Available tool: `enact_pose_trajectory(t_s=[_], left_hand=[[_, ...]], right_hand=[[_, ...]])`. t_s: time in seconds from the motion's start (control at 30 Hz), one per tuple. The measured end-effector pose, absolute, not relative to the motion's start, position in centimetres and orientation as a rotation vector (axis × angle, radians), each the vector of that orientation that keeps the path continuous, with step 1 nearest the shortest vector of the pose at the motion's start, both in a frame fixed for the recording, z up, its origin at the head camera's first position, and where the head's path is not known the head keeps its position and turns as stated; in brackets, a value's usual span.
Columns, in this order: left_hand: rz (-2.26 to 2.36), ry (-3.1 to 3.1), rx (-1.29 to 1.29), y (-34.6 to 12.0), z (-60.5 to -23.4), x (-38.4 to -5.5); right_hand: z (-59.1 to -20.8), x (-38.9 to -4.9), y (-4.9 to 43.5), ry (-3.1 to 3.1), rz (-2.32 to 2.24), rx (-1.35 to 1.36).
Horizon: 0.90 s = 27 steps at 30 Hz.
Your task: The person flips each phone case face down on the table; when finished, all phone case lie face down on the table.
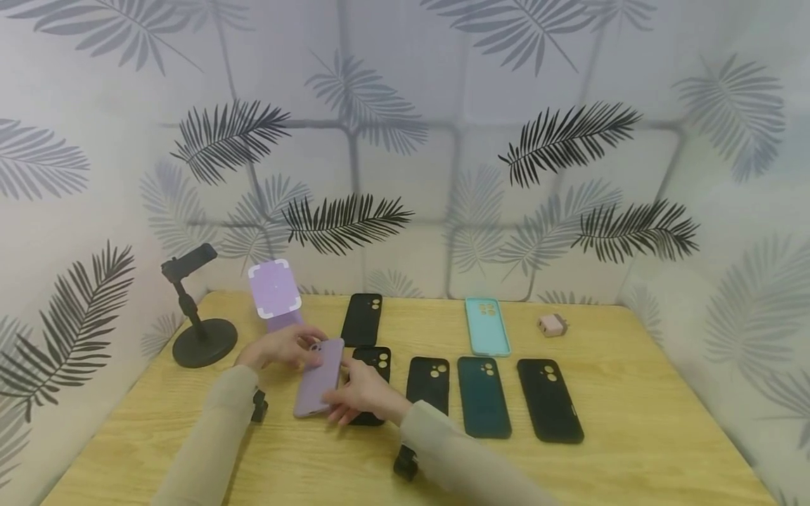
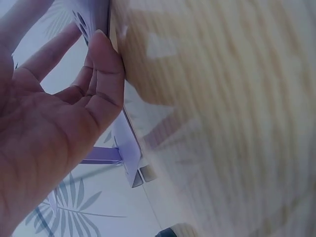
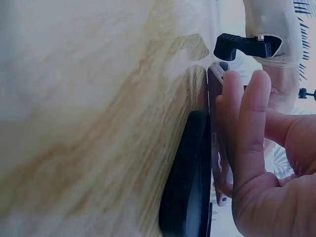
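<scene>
A lilac phone case [image 1: 318, 386] is tilted over the left-middle of the table, camera end away from me. My left hand [image 1: 286, 346] pinches its upper left corner; in the left wrist view the thumb and fingertips meet at the case [image 2: 94, 17] beside its camera holes. On the opposite long side, my right hand [image 1: 368, 388] grips the edge with the thumb across the back. In the right wrist view the case [image 3: 216, 94] stands out past the fingers. Partly hidden by my right hand, a black phone case [image 1: 382, 358] lies on the table.
More cases lie about: a black one [image 1: 362, 320] behind, then black [image 1: 428, 379], dark teal [image 1: 484, 397] and black [image 1: 550, 400] to the right, with a turquoise one [image 1: 487, 330] farther back. A pink charger plug [image 1: 553, 325], a black stand [image 1: 204, 342] and a lilac stand [image 1: 275, 288] also sit there.
</scene>
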<state>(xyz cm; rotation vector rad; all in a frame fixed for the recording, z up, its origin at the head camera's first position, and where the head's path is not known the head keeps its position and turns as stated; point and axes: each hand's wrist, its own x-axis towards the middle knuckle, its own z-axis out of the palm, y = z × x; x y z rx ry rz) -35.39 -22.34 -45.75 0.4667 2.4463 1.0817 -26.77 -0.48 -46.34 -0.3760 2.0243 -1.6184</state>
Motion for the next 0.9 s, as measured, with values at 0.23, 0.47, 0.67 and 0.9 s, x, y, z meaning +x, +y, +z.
enact_pose_trajectory(t_s=[0.23,0.47,0.67,0.9], left_hand=[[0.964,2.520,0.487,-22.0,-45.7,-35.4],[0.954,2.536,0.489,-21.8,-45.6,-35.5],[0.964,2.562,0.507,-21.9,-45.5,-35.3],[0.970,2.657,0.454,-21.3,-45.0,-35.1]], right_hand=[[-46.4,-26.5,-0.8,1.984,-1.567,-0.360],[-46.0,-26.6,-0.8,1.958,-1.540,-0.411],[-45.9,-26.5,-0.4,2.002,-1.525,-0.421],[-45.7,-26.8,2.2,2.068,-1.569,-0.441]])
